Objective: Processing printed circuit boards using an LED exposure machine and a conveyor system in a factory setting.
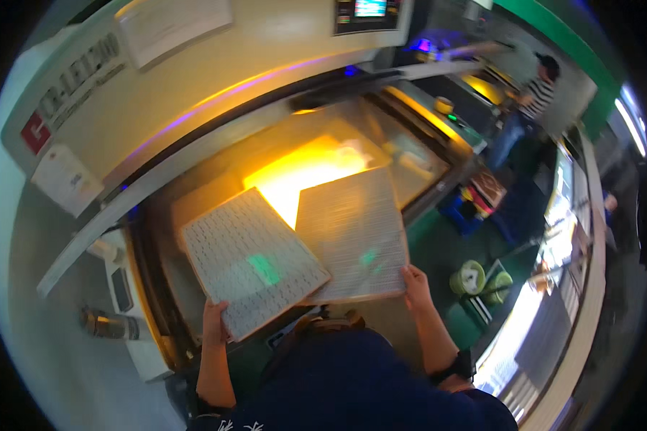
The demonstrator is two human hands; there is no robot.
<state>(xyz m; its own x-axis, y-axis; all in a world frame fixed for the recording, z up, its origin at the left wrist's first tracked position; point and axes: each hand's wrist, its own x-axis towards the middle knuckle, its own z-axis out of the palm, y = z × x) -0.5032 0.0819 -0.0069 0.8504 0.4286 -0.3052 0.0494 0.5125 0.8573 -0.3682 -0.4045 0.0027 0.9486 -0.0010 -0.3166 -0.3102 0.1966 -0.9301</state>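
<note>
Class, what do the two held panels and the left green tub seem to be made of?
Left panel and right panel: perhaps resin laminate with copper, satin-looking; both are thin, flat and pale with coppery-looking edges, though board is possible. Left green tub: probably moulded plastic, from its rounded shape and even colour; the blur hides its finish.

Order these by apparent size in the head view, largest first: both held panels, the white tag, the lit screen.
1. Left panel and right panel: too alike to rank
2. White tag
3. Lit screen
</note>
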